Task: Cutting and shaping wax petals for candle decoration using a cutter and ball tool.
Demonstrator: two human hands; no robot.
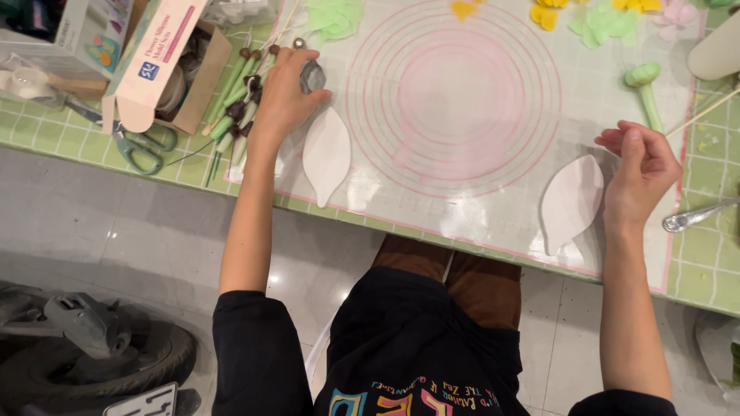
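My left hand (284, 92) lies at the left edge of a translucent mat with pink rings (455, 85), fingers closed around a small grey lump (312, 75). Just below it lies a white leaf-shaped mould half (326, 152). My right hand (644, 173) rests palm-up near the mat's right edge, fingers loosely curled and holding nothing. A second white leaf-shaped piece (572, 202) lies right beside it on the left.
A bundle of green stems with brown tips (240, 104) lies left of my left hand, next to green-handled scissors (139, 146) and an open cardboard box (166, 65). Green and yellow petals (605, 21), a green bud on a stem (646, 85) and a metal tool (694, 218) sit on the green tiled table (701, 270).
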